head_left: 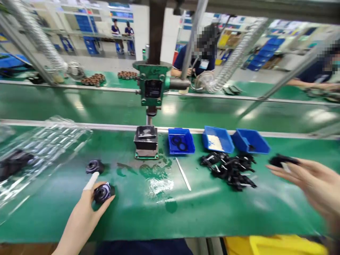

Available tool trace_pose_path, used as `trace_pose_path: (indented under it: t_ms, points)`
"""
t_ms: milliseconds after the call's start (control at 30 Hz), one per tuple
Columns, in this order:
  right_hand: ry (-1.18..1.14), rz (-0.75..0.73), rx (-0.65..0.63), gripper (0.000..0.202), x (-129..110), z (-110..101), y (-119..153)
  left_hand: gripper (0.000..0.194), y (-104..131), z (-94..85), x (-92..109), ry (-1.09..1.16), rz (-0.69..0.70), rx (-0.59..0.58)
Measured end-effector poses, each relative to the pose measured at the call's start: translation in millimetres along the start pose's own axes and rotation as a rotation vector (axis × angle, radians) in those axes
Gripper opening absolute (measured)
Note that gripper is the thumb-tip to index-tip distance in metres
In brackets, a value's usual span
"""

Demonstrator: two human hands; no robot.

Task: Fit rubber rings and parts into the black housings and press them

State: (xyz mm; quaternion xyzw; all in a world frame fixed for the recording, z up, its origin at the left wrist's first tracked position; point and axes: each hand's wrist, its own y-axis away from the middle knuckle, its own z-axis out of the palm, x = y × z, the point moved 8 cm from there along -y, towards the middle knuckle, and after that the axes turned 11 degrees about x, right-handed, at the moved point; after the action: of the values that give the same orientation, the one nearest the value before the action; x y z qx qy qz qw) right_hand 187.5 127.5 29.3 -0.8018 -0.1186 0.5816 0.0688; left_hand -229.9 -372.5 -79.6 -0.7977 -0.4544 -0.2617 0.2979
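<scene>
Black cylindrical part with a pale-marked face (102, 193), at the left of the green bench (138, 223), gripped between thumb and fingers of the left hand (85, 209); a similar dark round part (93, 166) lies just beyond. Well rightward, the right hand (313, 182) pinches a blurred black elongated piece (282, 161), long axis roughly crosswise, past a heap of black parts (228, 168).

Brightly lit, with white glare on the green workbench (143, 225), motion-blurred at the right hand (310, 179), stretched toward the edges.
</scene>
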Motion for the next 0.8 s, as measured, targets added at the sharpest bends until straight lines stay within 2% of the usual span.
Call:
trace_pose_path:
  t_ms: [33, 67, 133, 200, 267, 333, 400, 567, 700, 800]
  points:
    - [-0.093, 0.123, 0.027, 0.024, -4.0, 5.6, 8.6, 0.09, 0.0, 14.3, 8.1, 0.024, 0.021, -0.083]
    - [-0.207, 0.231, -0.065, 0.027, -10.6, 27.0, 23.2, 0.088, -1.4, 29.9, 19.6, 0.045, 0.059, -0.161]
    - [-0.433, 0.362, -0.3, 0.046, -30.5, 86.5, 62.4, 0.086, -5.5, 63.4, 50.3, 0.092, 0.174, -0.308]
    - [-0.596, 0.479, -0.47, 0.039, -43.6, 146.3, 104.1, 0.084, -9.6, 93.6, 81.5, 0.141, 0.281, -0.417]
    - [-0.667, 0.594, -0.523, 0.029, -44.4, 191.0, 136.6, 0.081, -12.5, 115.4, 105.0, 0.19, 0.355, -0.481]
    - [-0.716, 0.66, -0.559, 0.025, -43.2, 219.3, 157.6, 0.079, -13.1, 128.0, 116.6, 0.242, 0.382, -0.519]
    - [-0.755, 0.684, -0.614, 0.024, -44.6, 235.0, 168.9, 0.079, -11.7, 132.2, 118.8, 0.328, 0.363, -0.542]
    - [-0.726, 0.661, -0.723, 0.021, -54.7, 254.3, 182.1, 0.081, -8.3, 130.4, 109.7, 0.606, 0.196, -0.585]
    - [-0.598, 0.495, -0.699, 0.022, -66.7, 268.3, 190.9, 0.088, -9.5, 134.3, 102.6, 0.668, 0.123, -0.577]
    - [-0.528, 0.344, -0.738, 0.022, -74.9, 278.9, 199.4, 0.092, -9.4, 136.9, 98.3, 0.674, 0.111, -0.562]
